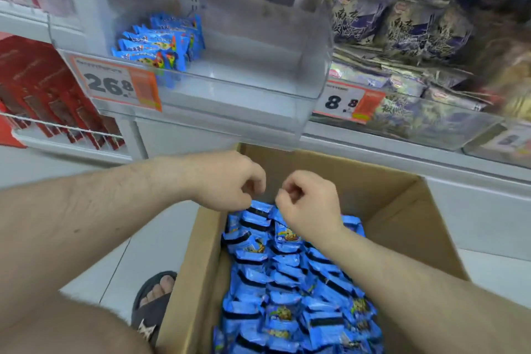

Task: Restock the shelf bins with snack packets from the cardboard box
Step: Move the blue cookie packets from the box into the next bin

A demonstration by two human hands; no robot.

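Observation:
An open cardboard box (402, 204) on the floor holds several rows of blue snack packets (287, 276). Both my hands hover over the far end of the box with fingers curled. My left hand (230, 181) pinches the top edge of the farthest blue packet (260, 206), and my right hand (309, 201) pinches the packets right beside it. Above the box, a clear plastic shelf bin (258, 86) holds a small stack of the same blue packets (161, 40) in its left corner.
An orange price tag reading 26.8 (115, 83) hangs on the bin's front. To the right, a bin of dark purple packets (402, 31) has an 8.8 tag (347, 103). Red boxes (43, 89) fill the left shelf. My sandalled foot (155, 296) is left of the box.

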